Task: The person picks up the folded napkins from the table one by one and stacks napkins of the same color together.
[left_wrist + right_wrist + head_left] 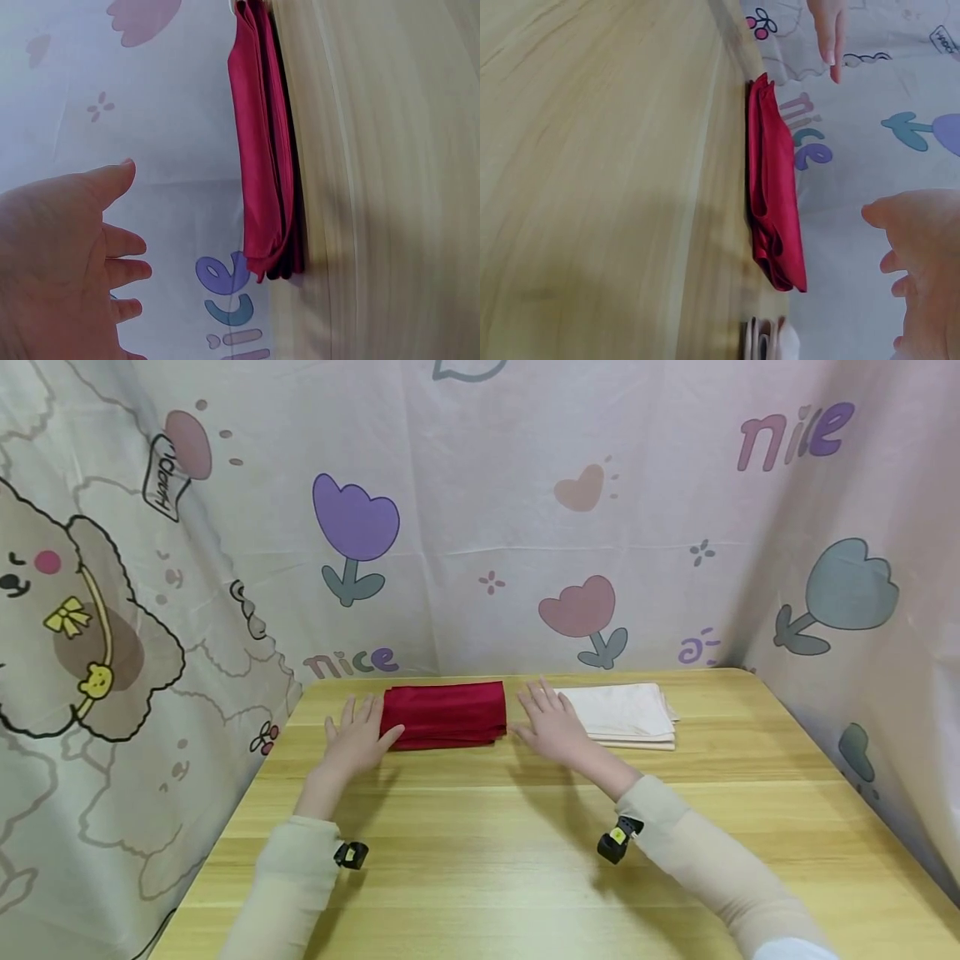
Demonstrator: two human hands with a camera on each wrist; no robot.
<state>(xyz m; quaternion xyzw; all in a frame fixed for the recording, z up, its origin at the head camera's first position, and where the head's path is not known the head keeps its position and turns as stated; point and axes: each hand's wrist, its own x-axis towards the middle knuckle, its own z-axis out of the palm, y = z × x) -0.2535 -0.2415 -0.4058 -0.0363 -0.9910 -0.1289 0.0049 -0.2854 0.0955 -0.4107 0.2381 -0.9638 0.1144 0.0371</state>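
A folded red cloth (pixel 446 717) lies near the back edge of the table, its stacked layers showing along the side in the left wrist view. To its right lies a folded white cloth (pixel 626 714). My left hand (pixel 355 742) hovers at the red cloth's left end with fingers spread; the left wrist view shows the palm (pixel 56 255) apart from the fabric. Between the two cloths, my right hand (pixel 553 723) is held with straight fingers, overlapping the white cloth's left end in the head view. Neither hand grips anything.
The wooden table (pixel 480 860) extends toward me, with a printed curtain (pixel 465 510) hanging right behind its back edge and along both sides. Small black cameras (pixel 351 855) are strapped to both wrists.
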